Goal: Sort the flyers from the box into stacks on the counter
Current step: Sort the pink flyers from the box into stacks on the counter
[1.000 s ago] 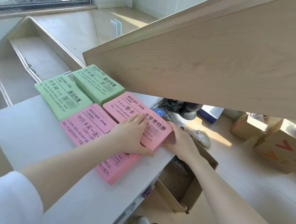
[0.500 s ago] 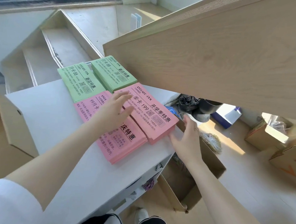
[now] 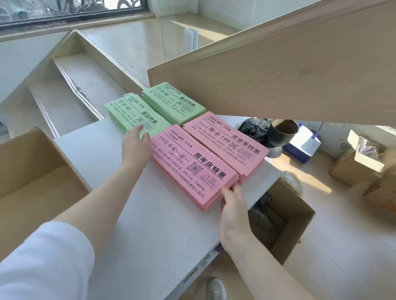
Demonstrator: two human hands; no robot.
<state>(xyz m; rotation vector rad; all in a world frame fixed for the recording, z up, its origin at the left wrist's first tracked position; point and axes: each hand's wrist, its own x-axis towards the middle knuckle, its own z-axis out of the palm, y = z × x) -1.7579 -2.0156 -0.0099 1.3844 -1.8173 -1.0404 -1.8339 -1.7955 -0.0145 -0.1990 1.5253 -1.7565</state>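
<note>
- Your hands – left [image 3: 136, 146], right [image 3: 232, 203] – lie flat, fingers loose, bracketing the near pink stack [image 3: 192, 166].
- Push unevenly and flyers slide off the worktop [image 3: 147, 227] edge.

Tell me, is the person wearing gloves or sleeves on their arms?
No gloves. Both the left hand and the right hand are bare, with no rings, watch or bracelet showing. The left arm has a white sleeve covering its upper part, with the forearm bare. The right arm shows no sleeve in view.
</note>
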